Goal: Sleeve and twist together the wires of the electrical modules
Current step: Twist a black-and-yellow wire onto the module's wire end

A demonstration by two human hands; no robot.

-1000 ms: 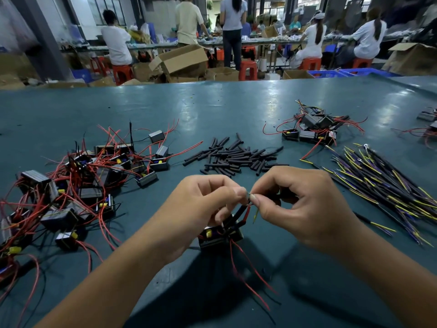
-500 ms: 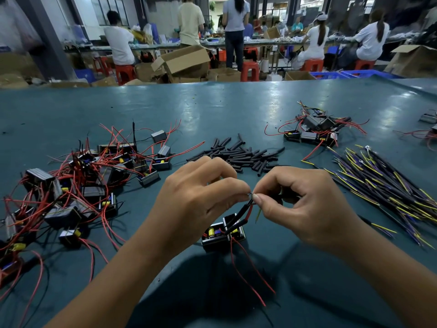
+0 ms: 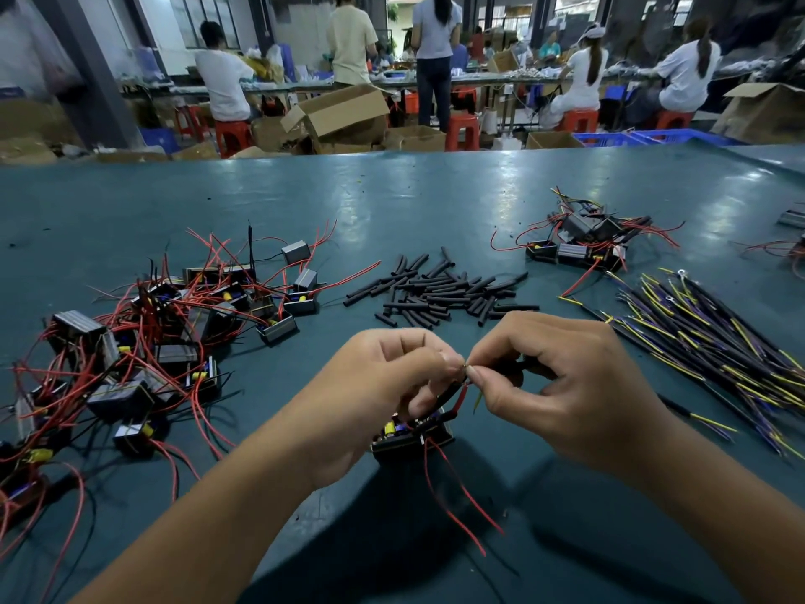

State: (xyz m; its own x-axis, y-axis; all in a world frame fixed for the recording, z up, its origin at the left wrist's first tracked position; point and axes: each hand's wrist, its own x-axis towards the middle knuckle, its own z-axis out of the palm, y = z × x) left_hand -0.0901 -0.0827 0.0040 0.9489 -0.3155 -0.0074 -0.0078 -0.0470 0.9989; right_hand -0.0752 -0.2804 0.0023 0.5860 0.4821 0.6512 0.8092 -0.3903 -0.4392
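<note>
head view, hands: the left hand and the right hand met fingertip to fingertip at near centre above the table; both were curled, each pinching the wire ends between thumb and forefinger
head view, module: the module in work sat on the table just below and a little left of the pinch, partly hidden under the left hand; its wires rose from it up and to the right into the fingertips
head view, axis: the pinched ends lay roughly left to right across the gap between the hands, so a twist would turn about that line; that is a judgement
head view, nearer hand: the left hand was closer to the module; the right hand also held a dark lead running off to the right, whether sleeved i could not tell
head view, loose leads: two red leads trailed from the module toward the near edge
head view, stock: black sleeves lay in a heap far of the hands; the unworked modules were piled at left; a small finished pile sat far right; the dark wire bundle lay at right
</note>
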